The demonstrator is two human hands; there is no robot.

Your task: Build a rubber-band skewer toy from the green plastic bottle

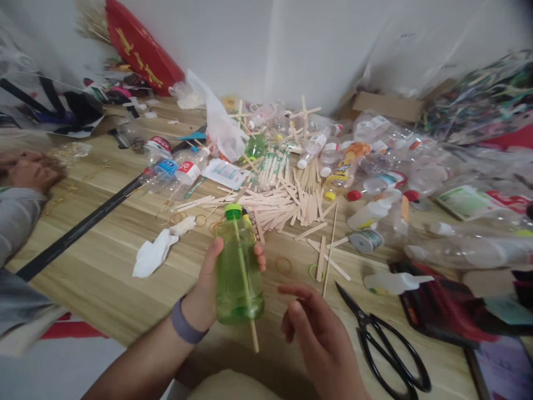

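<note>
Upright in my left hand (210,261) is a clear green plastic bottle (239,272) with a bright green cap. My fingers wrap round its sides. A thin wooden stick (255,338) shows along the bottle and pokes out below its base; whether it runs inside or behind the bottle I cannot tell. My right hand (310,325) hovers just right of the bottle, apart from it, index finger stretched out and the others loosely bent, with nothing seen in it. Black-handled scissors (368,322) lie to the right of that hand.
Flat wooden craft sticks (275,208) are piled beyond the bottle. Several plastic bottles (345,166) crowd the back and right. A white glue bottle (395,283) lies near the scissors. Crumpled tissue (156,253) is at left, as is another person's hand (31,172).
</note>
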